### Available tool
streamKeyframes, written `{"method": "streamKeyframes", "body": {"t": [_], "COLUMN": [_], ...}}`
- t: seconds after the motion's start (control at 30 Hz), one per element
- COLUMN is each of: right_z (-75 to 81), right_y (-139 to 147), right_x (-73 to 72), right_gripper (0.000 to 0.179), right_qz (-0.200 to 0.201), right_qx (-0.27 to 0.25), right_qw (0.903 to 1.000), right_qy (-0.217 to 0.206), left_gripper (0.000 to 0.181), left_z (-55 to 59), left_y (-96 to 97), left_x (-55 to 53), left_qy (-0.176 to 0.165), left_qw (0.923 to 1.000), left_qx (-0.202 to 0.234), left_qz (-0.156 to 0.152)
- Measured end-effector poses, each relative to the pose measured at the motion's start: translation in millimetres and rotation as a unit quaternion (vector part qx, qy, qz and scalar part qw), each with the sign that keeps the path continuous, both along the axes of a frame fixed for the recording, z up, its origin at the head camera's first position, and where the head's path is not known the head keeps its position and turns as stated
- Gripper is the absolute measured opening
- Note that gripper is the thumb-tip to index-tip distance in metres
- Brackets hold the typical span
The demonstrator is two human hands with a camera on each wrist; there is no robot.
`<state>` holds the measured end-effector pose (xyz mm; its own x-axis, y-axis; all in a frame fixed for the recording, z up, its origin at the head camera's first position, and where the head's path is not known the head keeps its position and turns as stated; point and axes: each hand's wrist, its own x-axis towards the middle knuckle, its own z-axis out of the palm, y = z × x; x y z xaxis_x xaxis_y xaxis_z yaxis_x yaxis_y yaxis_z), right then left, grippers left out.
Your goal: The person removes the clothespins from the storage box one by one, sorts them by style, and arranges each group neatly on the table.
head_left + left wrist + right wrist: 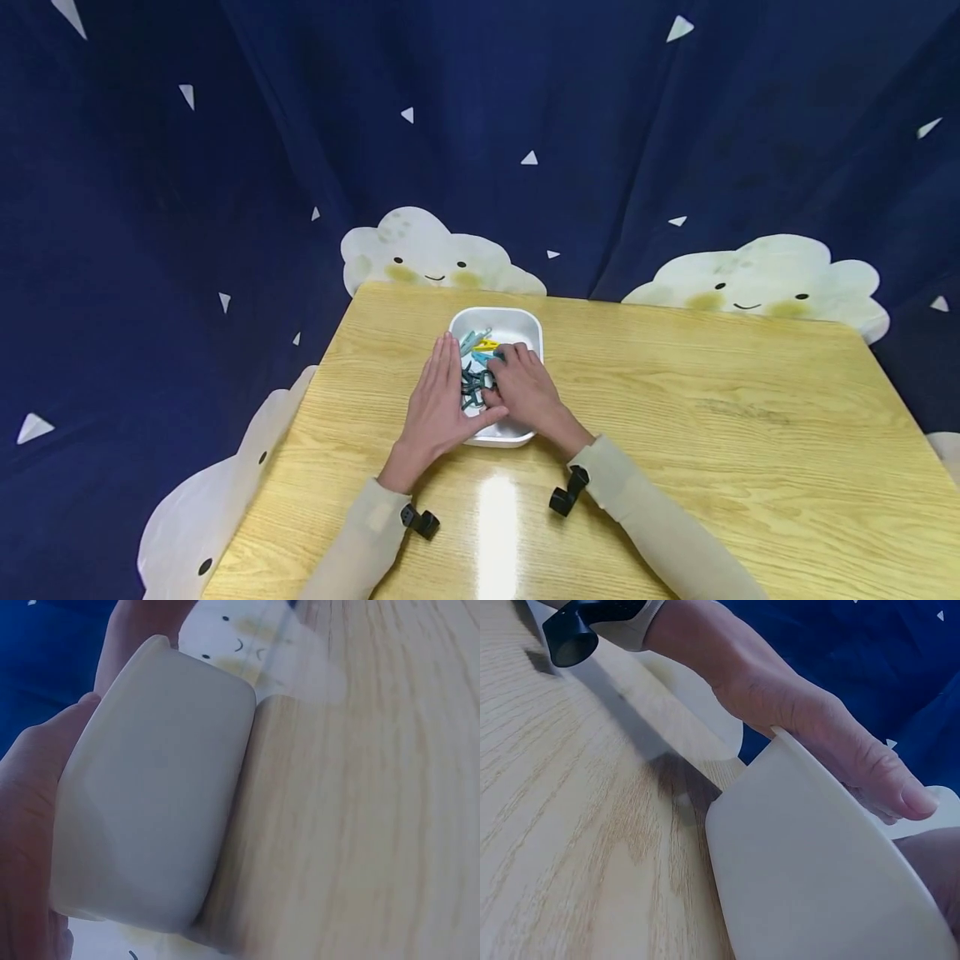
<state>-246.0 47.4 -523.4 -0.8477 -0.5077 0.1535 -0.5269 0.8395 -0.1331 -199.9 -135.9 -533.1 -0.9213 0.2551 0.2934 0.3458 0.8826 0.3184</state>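
Note:
A white rectangular tub (497, 313) stands on the wooden table. In the head view my left hand (438, 396) lies along its left rim, fingers straight and together, with the thumb stretched across the near side. My right hand (525, 387) reaches in over the right rim, fingers bent down among small clips. Dark green clips (472, 385) lie between the hands. Beyond them are a blue clip (482, 358), a yellow clip (487, 344) and pale blue clips (470, 342). My right fingertips are right by the blue and green clips; I cannot tell whether they pinch one.
The wooden table (712, 417) extends far to the right of the tub. A dark blue curtain (480, 125) with white triangles and smiling clouds hangs behind and to the left. Each sleeve carries a black wrist mount, the left mount (420, 522) and the right mount (568, 492).

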Motion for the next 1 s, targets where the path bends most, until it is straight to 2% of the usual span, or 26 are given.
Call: {"method": "streamKeyframes", "body": {"t": [0.13,0.23,0.43,0.57,0.67,0.87,1.0], "right_z": [0.3,1.1,1.6,1.3,0.9,-0.5,-1.1], "right_y": [0.6,1.0,0.7,0.2,0.5,1.9,1.6], "right_x": [0.4,0.7,0.5,0.2,0.0,-1.4,-1.5], "right_gripper": [0.040,0.050,0.058,0.069,0.069,0.053,0.059], "right_qz": [0.022,0.028,-0.005,-0.007,0.000,0.018,0.019], "right_qx": [0.002,0.001,-0.037,-0.027,-0.017,-0.013,-0.015], "right_qw": [0.9997,0.9996,0.9990,0.9993,0.9996,0.9997,0.9996], "right_qy": [-0.002,-0.008,-0.024,-0.025,-0.025,-0.014,-0.014], "left_gripper": [0.136,0.135,0.134,0.134,0.134,0.134,0.133], "left_z": [-0.2,-0.2,-0.8,-0.6,0.0,-0.3,-0.8], "left_y": [-0.4,-0.3,-0.2,-0.1,0.2,0.2,-1.6], "left_x": [0.8,1.4,3.2,3.8,3.8,3.8,5.6], "left_qy": [-0.006,-0.006,-0.027,-0.041,-0.042,-0.033,-0.030], "left_qw": [1.0000,0.9999,0.9995,0.9990,0.9989,0.9993,0.9995], "left_qx": [0.001,0.004,0.012,0.014,0.010,0.004,0.002], "left_qz": [0.007,0.009,0.011,0.015,0.016,0.015,0.008]}}
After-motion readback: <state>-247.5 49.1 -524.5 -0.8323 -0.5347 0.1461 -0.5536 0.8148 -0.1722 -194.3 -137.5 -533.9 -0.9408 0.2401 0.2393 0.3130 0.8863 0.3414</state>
